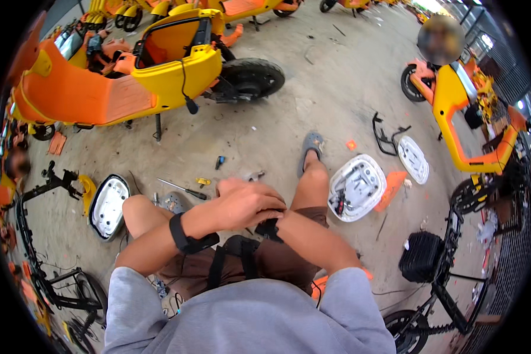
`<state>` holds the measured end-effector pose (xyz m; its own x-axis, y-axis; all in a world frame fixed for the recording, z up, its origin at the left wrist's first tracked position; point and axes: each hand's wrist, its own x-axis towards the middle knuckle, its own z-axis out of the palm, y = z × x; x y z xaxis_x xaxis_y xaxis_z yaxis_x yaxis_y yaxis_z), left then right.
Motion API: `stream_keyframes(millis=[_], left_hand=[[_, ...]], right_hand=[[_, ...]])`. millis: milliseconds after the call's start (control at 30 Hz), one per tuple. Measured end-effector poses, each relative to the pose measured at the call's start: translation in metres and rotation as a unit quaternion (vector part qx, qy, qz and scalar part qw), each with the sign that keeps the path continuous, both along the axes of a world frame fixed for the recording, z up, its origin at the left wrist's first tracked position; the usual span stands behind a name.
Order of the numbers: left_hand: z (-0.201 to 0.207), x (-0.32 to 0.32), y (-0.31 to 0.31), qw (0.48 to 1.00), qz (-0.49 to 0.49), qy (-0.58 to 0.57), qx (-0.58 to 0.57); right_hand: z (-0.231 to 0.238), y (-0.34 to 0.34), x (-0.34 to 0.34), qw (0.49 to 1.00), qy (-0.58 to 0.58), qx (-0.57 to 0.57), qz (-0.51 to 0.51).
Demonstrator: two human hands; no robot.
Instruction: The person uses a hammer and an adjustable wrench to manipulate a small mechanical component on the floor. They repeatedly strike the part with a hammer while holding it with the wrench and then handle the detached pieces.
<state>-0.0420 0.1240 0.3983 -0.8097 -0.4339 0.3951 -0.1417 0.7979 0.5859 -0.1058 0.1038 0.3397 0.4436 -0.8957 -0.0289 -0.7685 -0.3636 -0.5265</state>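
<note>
While the person is sitting low over the concrete floor (312, 100), the left hand (245, 203) is lying curled over the right wrist, fingers closing down on a small black strap or band (269, 229) that is sitting there, just above the lap; the right hand itself is tucked under the left and I cannot tell whether it is spread or closed. Judging by this, the fastening or unfastening at the wrist is only partway through, since the band is not yet clear of the fingers; a similar black wristband (186, 236) is already sitting snug on the left forearm. Around them the dismantling is looking well advanced; a white seat base (357, 187) is lying upturned to the right, another white panel (108, 206) to the left, and a screwdriver (183, 189) is resting on the floor just beyond the knees; a stripped yellow-and-orange scooter (159, 71) is standing far left.
</note>
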Motion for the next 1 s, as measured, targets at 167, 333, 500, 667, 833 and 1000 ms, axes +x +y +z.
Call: stream_keyframes(millis=[167,333,500,667,833,1000], left_hand=[[-0.02,0.017,-0.026,0.985,0.029,-0.156,0.075],[-0.033,0.017,-0.014,0.954,0.035,-0.195,0.225],[-0.016,0.022,0.004,0.947,0.038,-0.12,0.295],[-0.013,0.02,0.019,0.974,0.088,-0.015,0.206],[-0.032,0.015,0.06,0.978,0.133,0.079,0.137],[-0.04,-0.003,0.063,0.983,0.115,0.14,0.028]], right_hand=[[-0.112,0.062,0.042,0.942,-0.195,-0.274,0.018],[-0.079,0.086,0.038,0.981,-0.133,0.071,0.123],[-0.075,0.084,0.043,0.97,-0.097,0.125,0.185],[-0.051,0.067,0.035,0.972,-0.03,0.17,0.158],[-0.042,0.055,0.041,0.973,-0.019,0.183,0.139],[-0.04,0.052,0.027,0.978,-0.01,0.19,0.091]])
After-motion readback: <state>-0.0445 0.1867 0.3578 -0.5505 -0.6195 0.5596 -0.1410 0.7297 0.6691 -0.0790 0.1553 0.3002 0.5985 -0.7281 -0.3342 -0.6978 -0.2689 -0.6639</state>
